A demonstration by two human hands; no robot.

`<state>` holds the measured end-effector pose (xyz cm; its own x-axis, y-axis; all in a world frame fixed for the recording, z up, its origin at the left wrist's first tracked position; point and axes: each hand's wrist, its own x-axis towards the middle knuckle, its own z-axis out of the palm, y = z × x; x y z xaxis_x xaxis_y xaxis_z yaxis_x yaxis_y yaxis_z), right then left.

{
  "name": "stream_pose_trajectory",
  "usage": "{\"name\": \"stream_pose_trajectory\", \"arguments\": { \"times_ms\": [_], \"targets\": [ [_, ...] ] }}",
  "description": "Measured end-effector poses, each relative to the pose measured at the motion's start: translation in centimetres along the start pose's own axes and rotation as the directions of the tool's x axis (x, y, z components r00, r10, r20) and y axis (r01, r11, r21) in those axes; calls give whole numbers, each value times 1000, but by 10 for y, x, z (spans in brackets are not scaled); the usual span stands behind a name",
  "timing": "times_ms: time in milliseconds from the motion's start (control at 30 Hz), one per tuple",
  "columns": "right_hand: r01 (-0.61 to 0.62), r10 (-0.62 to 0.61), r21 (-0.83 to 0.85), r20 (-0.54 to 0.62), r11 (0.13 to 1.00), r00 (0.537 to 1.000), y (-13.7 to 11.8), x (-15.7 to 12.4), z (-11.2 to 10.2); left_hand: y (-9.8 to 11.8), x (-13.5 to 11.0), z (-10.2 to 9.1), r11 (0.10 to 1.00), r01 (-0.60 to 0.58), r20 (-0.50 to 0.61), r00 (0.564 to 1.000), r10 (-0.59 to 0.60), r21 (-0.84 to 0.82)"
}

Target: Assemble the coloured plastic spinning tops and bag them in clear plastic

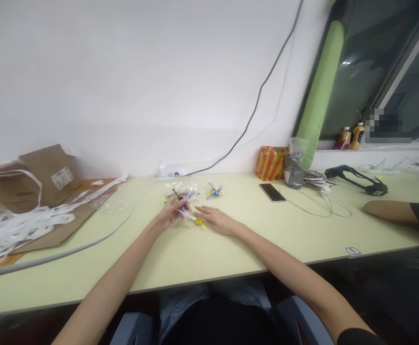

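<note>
My left hand (170, 214) is closed around a small clear packet (182, 209) holding coloured plastic pieces, lifted a little off the pale yellow-green table (202, 254). My right hand (217, 220) lies flat with fingers stretched out, touching the table beside that packet, and a yellow piece (201, 223) shows under its fingertips. More clear packets of coloured pieces (181, 195) lie just beyond my hands. One separate packet (214, 191) sits to their right.
A black phone (272, 192) lies right of centre with thin cables (320, 203). A striped orange bag (270, 163) and grey pouch (293, 171) stand at the wall. Cardboard (47, 177) and white strips (18, 220) fill the left. Another person's arm (392, 211) rests at right.
</note>
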<state>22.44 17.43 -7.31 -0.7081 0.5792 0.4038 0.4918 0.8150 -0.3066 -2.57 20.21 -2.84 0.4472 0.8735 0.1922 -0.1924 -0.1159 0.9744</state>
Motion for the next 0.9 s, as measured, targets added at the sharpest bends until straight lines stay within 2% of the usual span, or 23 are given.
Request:
{"name": "stream_pose_trajectory", "arguments": {
  "times_ms": [167,267,333,467,533,667,733,800,900],
  "targets": [
    [53,-53,-27,22,998,998,-10,6,1,-1,-1,2,1000,22,-11,1000,-22,12],
    [-43,43,-5,-74,999,996,-1,8,-4,-3,-2,4,998,58,18,998,-58,23],
    [-135,140,44,-176,990,974,10,5,-10,-4,-3,5,995,92,38,995,-93,37],
    [-248,280,133,-351,960,894,34,-7,-24,-4,-6,7,986,151,55,986,-155,71],
    [-290,342,183,-450,939,825,42,-13,-31,-3,-7,9,981,176,71,981,-182,82],
    [-326,430,281,-593,903,680,43,-16,-38,1,-10,15,965,243,148,955,-256,101],
    [-307,429,299,-636,904,641,37,-14,-38,3,-12,18,950,275,212,930,-301,146],
    [-273,378,262,-647,926,662,31,-11,-36,5,-13,21,934,293,262,903,-341,206],
    [-231,260,127,-591,965,763,23,-7,-32,7,-14,22,917,308,302,875,-378,255]
  ]
}}
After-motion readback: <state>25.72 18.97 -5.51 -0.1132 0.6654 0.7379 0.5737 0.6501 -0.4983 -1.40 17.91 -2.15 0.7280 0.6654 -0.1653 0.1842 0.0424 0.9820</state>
